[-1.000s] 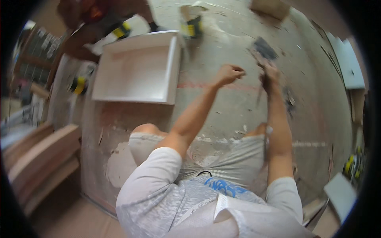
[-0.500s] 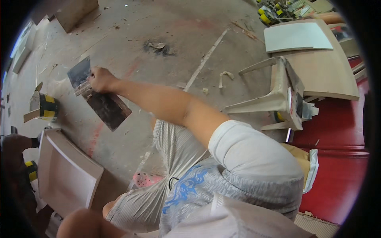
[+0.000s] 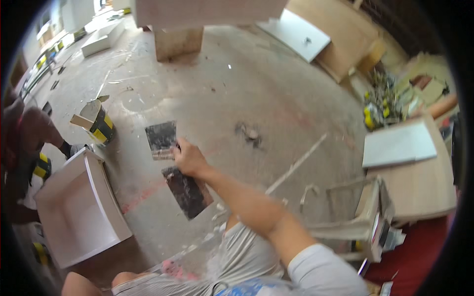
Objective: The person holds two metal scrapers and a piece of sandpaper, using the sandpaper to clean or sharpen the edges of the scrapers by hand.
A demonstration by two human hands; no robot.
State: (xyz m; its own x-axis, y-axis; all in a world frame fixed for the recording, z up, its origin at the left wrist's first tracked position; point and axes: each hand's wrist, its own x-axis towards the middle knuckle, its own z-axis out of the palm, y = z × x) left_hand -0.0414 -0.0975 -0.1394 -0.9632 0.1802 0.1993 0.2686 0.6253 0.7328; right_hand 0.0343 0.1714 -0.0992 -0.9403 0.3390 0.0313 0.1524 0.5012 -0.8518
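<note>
My right arm reaches in from the lower right. My right hand (image 3: 190, 157) is closed at the edge of a wide, dark-bladed putty knife (image 3: 161, 138) with a stained strip along its near edge. A second dark rectangular plate (image 3: 187, 193), brown along one side, hangs just below the wrist; its hold is hidden behind the hand. Both are above the concrete floor. To their left stands a black and yellow bucket (image 3: 102, 127) with flaps sticking up. Nearer me is an open, pale box-like drawer (image 3: 74, 209) on a brown surface. My left hand is out of the picture.
A person (image 3: 29, 128) is at the left edge beside the drawer. A plastic stool (image 3: 355, 222) lies on its side at the right, near a wooden panel (image 3: 419, 182) bearing a white board (image 3: 399, 145). A large pale panel (image 3: 207, 15) stands at the far side. Scraps litter the floor.
The view has swung up and leftward, bringing more of the far floor in. My right hand and both dark plates now appear farther right and lower, and the plates sit farther apart.
</note>
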